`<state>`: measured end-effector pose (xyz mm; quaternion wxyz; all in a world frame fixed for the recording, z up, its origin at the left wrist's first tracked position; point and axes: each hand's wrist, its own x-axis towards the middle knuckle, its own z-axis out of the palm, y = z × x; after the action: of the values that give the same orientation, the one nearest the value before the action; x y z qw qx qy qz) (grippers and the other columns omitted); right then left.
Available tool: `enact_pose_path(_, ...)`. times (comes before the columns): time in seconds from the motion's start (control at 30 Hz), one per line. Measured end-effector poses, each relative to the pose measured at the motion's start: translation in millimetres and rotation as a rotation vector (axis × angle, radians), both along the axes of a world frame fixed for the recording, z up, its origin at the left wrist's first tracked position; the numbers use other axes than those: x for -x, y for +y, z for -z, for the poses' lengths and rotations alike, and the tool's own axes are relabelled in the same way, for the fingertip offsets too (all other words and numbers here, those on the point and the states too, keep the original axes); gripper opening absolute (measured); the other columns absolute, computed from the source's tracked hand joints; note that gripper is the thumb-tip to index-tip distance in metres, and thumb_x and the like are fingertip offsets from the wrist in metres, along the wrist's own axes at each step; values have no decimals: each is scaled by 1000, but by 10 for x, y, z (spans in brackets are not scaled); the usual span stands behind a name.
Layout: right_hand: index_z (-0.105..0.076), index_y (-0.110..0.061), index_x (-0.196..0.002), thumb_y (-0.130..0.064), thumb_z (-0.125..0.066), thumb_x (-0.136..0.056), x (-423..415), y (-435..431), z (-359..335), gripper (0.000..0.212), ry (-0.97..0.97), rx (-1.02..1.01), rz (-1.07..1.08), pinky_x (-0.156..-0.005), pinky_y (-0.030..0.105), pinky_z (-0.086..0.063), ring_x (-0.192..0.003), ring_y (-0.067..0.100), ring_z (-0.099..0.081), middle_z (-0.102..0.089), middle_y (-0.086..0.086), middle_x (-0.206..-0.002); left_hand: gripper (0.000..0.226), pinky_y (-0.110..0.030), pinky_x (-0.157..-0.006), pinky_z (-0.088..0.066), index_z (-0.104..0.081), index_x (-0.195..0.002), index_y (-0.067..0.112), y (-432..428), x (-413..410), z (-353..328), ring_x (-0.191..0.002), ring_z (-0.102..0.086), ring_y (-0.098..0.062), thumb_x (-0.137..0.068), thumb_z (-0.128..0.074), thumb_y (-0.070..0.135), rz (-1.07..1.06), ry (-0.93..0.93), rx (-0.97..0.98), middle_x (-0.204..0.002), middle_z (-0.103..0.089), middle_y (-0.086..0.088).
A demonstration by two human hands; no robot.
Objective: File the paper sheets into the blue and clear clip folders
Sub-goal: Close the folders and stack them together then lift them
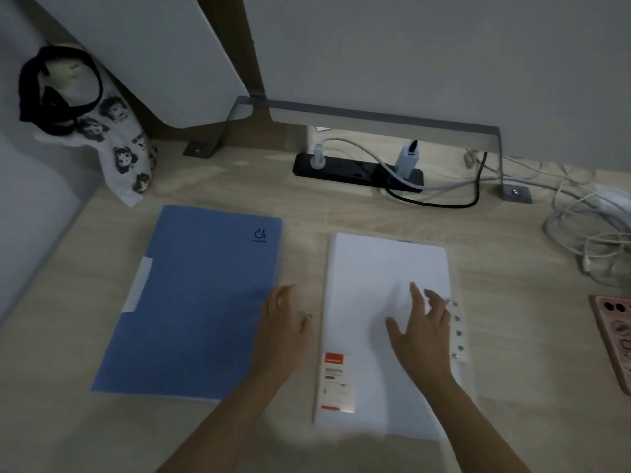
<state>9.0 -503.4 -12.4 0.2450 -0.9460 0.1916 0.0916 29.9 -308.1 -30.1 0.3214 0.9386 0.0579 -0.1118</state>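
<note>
A: So, what is sitting nearest on the pale wood-grain desk point(341, 206)?

B: The right hand point(421, 331) is resting flat, fingers spread, on smooth white paper sheets point(382, 268) inside the clear clip folder point(459, 377). The left hand point(281, 327) is lying open just left of that folder, gripping nothing.

A: And the blue folder point(194, 295)?

B: It is lying closed, matte, rectangular, left of the clear folder. Beyond the clear folder a black power strip point(355, 169) is sitting, cables trailing.

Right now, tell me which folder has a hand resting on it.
The clear folder, right of the blue folder: the right hand lies flat on its white sheet. The left hand sits between the folders.
</note>
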Motion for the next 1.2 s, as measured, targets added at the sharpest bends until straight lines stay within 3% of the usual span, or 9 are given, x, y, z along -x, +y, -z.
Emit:
enact_pose_path(0.2, -29, -14, -142, -18, -55, -90, -363, 1106, -57, 58, -32, -453, -110, -101, 18, -23, -133, 22, -31, -26, 8, -144, 57, -47, -109, -32, -32, -140, 7, 1273, -335, -28, -137, -25, -34, -90, -57, 20, -223, -73, -55, -148, -29, -15)
enact_pose_path(0.3, -37, -14, -136, -25, -53, -90, -468, 1531, 68, 50, 171, -729, 89, -97, 26, -36, -126, 23, -40, -32, 6, -137, 64, -50, -109, -30, -27, -142, 5, 1870, -401, 16, -138, -19, -35, -89, -58, 24, -378, 2, -67, -149, -22, -18)
enact_pose_path(0.4, -43, -19, -99, -33, -58, -75, -519, 1754, 288, 31, 236, -806, 220, -81, 32, -47, -107, 29, -55, -50, 14, -122, 67, -51, -107, -33, -25, -143, 5, 2182, -429, 69, -135, -27, -37, -89, -58, 28, -501, 90, 40, -148, -25, -19)
enact_pose_path(0.53, -55, 6, -95, -24, -54, -69, -625, 1886, 368, 40, 284, -886, 338, -72, 36, -43, -97, 43, -59, -58, 21, -100, 66, -47, -103, -37, -29, -141, 7, 2263, -448, 125, -127, -38, -34, -89, -55, 38, -542, 198, 171, -143, -32, -14)
enact_pose_path(0.63, -60, 4, -92, -5, -47, -86, -724, 1853, 271, 17, 318, -915, 386, -68, 31, -42, -77, 26, -55, -56, 13, -85, 68, -41, -98, -41, -33, -138, 7, 2278, -477, 157, -122, -45, -31, -87, -55, 45, -609, 238, 253, -139, -41, -12)
enact_pose_path(0.77, -55, -9, -66, -9, -52, -90, -782, 1763, 141, 25, 366, -1004, 373, -40, 17, -41, -39, 5, -51, -56, -3, -48, 47, -30, -82, -41, -53, -115, 7, 2318, -508, 72, -98, -56, -22, -88, -55, 45, -607, 304, 378, -115, -58, -5)
enact_pose_path(0.83, -61, -5, -81, -16, -52, -91, -735, 1773, 107, 18, 368, -1001, 309, -55, 22, -48, -61, 11, -62, -66, 6, -73, 31, -24, -75, -44, -57, -97, 13, 2323, -431, -6, -84, -58, -13, -88, -55, 43, -577, 284, 468, -98, -61, 4)
enact_pose_path(0.93, -52, 0, -102, -22, -55, -90, -625, 1793, 49, 26, 278, -957, 290, -80, 39, -50, -88, 26, -61, -62, 14, -101, 36, -36, -90, -51, -65, -100, 16, 2292, -273, -93, -94, -65, -19, -86, -56, 48, -547, 292, 536, -101, -69, 2)
enact_pose_path(1.2, -52, -14, -112, -28, -60, -87, -459, 1010, -427, 29, -26, -946, 297, -59, 26, -49, -80, 17, -66, -67, 4, -96, 53, -41, -94, -51, -55, -124, 22, 1518, -242, -516, -101, -65, -17, -82, -59, 54, -464, 196, 675, -115, -66, 3)
